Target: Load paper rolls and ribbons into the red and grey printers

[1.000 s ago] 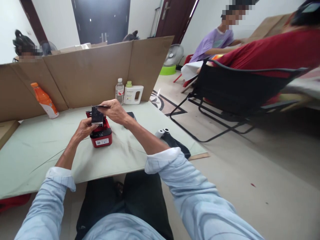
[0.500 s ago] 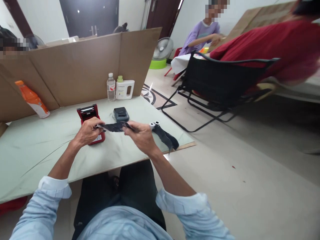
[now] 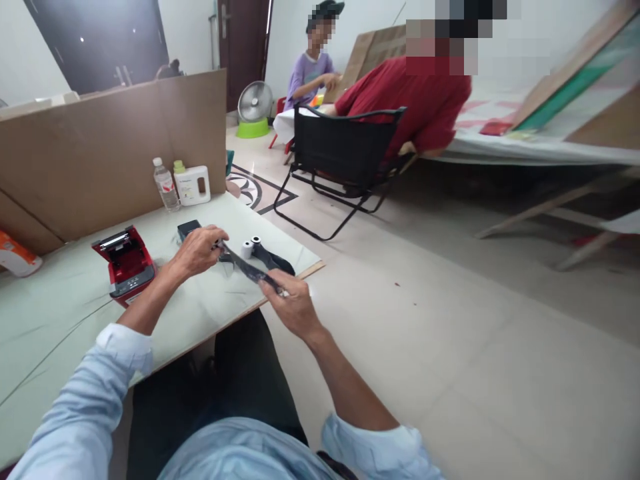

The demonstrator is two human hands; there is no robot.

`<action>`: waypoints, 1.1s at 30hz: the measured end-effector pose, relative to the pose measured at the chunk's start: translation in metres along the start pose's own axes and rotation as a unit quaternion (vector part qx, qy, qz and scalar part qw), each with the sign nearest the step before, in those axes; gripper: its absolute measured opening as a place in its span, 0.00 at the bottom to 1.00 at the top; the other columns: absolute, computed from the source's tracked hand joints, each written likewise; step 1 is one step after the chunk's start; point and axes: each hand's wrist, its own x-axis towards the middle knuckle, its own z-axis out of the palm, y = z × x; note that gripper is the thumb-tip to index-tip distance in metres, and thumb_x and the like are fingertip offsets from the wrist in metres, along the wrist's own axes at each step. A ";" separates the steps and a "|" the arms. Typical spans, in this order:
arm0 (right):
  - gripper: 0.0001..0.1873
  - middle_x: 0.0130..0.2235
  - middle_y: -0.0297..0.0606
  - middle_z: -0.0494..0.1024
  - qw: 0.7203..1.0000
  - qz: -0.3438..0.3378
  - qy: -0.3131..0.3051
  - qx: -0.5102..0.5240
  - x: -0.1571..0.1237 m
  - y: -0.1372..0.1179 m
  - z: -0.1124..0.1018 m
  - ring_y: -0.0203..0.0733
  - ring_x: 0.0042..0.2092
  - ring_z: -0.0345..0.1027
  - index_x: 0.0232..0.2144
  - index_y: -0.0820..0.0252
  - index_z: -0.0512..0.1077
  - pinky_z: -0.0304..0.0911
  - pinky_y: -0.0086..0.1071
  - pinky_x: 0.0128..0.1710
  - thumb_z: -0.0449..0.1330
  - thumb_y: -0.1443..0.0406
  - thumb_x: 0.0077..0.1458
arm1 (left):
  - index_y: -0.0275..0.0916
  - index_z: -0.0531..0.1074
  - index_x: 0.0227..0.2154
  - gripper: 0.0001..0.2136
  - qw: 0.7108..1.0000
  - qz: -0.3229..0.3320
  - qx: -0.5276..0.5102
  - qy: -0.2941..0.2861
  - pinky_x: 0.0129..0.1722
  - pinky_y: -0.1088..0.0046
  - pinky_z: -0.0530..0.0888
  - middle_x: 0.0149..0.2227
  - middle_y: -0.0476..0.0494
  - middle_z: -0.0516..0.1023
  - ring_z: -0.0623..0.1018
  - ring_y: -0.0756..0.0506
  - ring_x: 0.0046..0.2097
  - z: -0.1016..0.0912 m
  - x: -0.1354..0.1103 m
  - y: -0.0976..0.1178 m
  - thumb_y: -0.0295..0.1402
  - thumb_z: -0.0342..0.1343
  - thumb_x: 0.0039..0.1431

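Observation:
A crumpled black strip (image 3: pixel 246 268) is stretched slantwise between my two hands, above the table's near right part. My left hand (image 3: pixel 196 252) pinches its upper end, where a small pale bit shows at the fingertips. Lower and to the right, my right hand (image 3: pixel 295 303) is closed on the other end. To the left of my left hand stands a red and black receipt printer (image 3: pixel 131 263) with its lid raised. Behind that hand sits a dark grey box-like device (image 3: pixel 187 229), partly covered. Two small white paper rolls (image 3: pixel 247 249) lie beyond the strip, beside a black band (image 3: pixel 275 260).
The pale green table (image 3: pixel 200 317) ends at a right edge beside the floor. A clear bottle (image 3: pixel 166 185), a white jug (image 3: pixel 193 187) and an orange bottle (image 3: pixel 17 255) stand before a cardboard screen (image 3: pixel 115 147). Beyond, a person in red occupies a black folding chair (image 3: pixel 345 150).
My view has turned right. Both hands, still holding the black strip, have shifted right over the table, away from the printer. The strip now slopes down to the right instead of lying level.

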 end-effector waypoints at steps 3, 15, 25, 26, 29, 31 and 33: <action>0.12 0.31 0.34 0.77 0.997 0.000 0.052 -0.052 0.017 0.023 -0.029 0.40 0.32 0.70 0.29 0.56 0.75 0.65 0.33 0.36 0.59 0.62 0.66 | 0.40 0.83 0.47 0.16 0.999 0.031 0.001 -0.008 0.54 0.64 0.77 0.47 0.39 0.84 0.82 0.40 0.49 0.019 0.057 0.009 0.24 0.57 0.58; 0.20 0.26 0.36 0.72 0.987 0.080 0.048 -0.134 0.021 0.126 -0.053 0.43 0.31 0.64 0.21 0.53 0.63 0.62 0.37 0.37 0.57 0.57 0.64 | 0.39 0.86 0.39 0.17 0.978 0.027 0.058 -0.196 0.42 0.71 0.77 0.36 0.43 0.86 0.82 0.43 0.40 0.106 0.159 0.004 0.23 0.56 0.50; 0.13 0.33 0.41 0.78 0.986 0.074 -0.043 -0.144 0.008 0.130 -0.044 0.48 0.39 0.68 0.27 0.53 0.70 0.63 0.41 0.45 0.56 0.61 0.65 | 0.35 0.82 0.50 0.22 0.965 -0.026 0.021 -0.260 0.50 0.71 0.77 0.46 0.38 0.87 0.83 0.43 0.45 0.096 0.143 -0.002 0.25 0.55 0.53; 0.13 0.33 0.40 0.77 0.985 0.075 -0.047 -0.148 0.009 0.130 -0.045 0.48 0.39 0.67 0.26 0.53 0.70 0.63 0.41 0.44 0.56 0.61 0.65 | 0.36 0.81 0.54 0.24 0.967 -0.027 0.021 -0.253 0.52 0.71 0.77 0.50 0.38 0.86 0.83 0.42 0.48 0.092 0.140 -0.002 0.25 0.55 0.54; 0.13 0.32 0.40 0.76 0.983 0.075 -0.047 -0.158 0.009 0.129 -0.048 0.48 0.39 0.68 0.27 0.53 0.70 0.64 0.40 0.44 0.57 0.61 0.65 | 0.37 0.74 0.63 0.28 0.973 -0.043 0.021 -0.225 0.56 0.68 0.76 0.58 0.35 0.82 0.81 0.40 0.55 0.075 0.126 -0.002 0.27 0.54 0.57; 0.11 0.33 0.41 0.78 0.984 0.074 -0.042 -0.158 0.008 0.129 -0.048 0.50 0.41 0.69 0.31 0.54 0.74 0.66 0.41 0.46 0.57 0.60 0.65 | 0.36 0.70 0.65 0.31 0.973 -0.068 0.028 -0.220 0.57 0.64 0.76 0.60 0.33 0.80 0.80 0.38 0.56 0.065 0.114 -0.001 0.28 0.56 0.57; 0.10 0.37 0.43 0.80 0.984 0.074 -0.032 -0.156 0.006 0.129 -0.046 0.52 0.43 0.71 0.40 0.55 0.78 0.68 0.44 0.49 0.58 0.60 0.65 | 0.37 0.67 0.66 0.33 0.969 -0.095 0.046 -0.224 0.57 0.61 0.76 0.59 0.33 0.80 0.80 0.36 0.57 0.060 0.102 0.001 0.28 0.58 0.55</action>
